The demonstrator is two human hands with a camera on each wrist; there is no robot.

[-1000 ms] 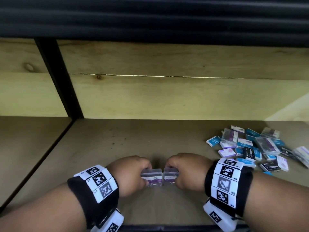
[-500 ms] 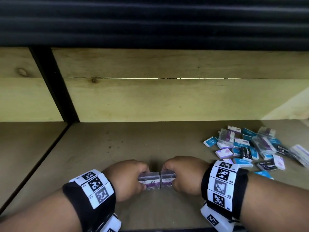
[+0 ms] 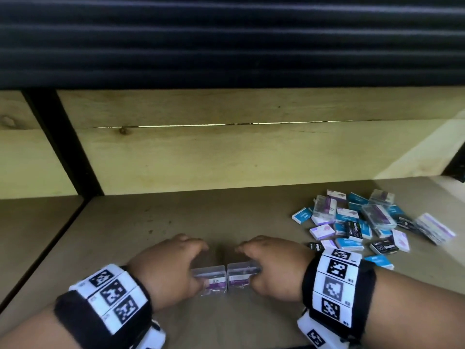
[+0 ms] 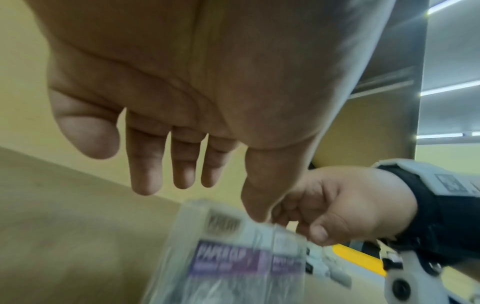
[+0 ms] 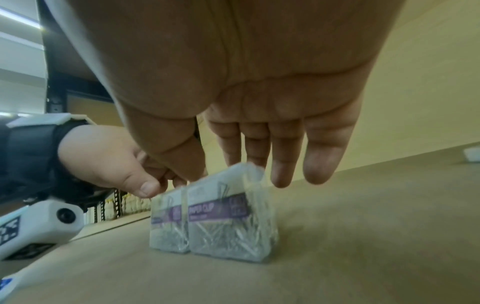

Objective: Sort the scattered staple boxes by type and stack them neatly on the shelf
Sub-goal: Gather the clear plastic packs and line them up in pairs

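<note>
Two clear plastic boxes with purple labels stand side by side, touching, on the wooden shelf (image 3: 151,222): the left box (image 3: 211,279) and the right box (image 3: 242,275). My left hand (image 3: 201,263) hovers over the left box (image 4: 228,259) with straight, relaxed fingers (image 4: 145,164); its thumb touches the box's top. Over the right box (image 5: 231,218) my right hand (image 3: 247,263) hangs the same way, fingers (image 5: 283,160) straight down behind the box. A scattered pile of blue, white, black and clear boxes (image 3: 359,222) lies at the right.
A black upright post (image 3: 70,147) divides the shelf at the left, with another bay beyond it. The wooden back wall (image 3: 226,157) stands behind, and the dark underside of the shelf above (image 3: 226,41) hangs overhead. Bare shelf board stretches between the two boxes and the back wall.
Both hands gripped the two boxes a second ago; now their fingers have straightened and loosened. The boxes stay together on the shelf.
</note>
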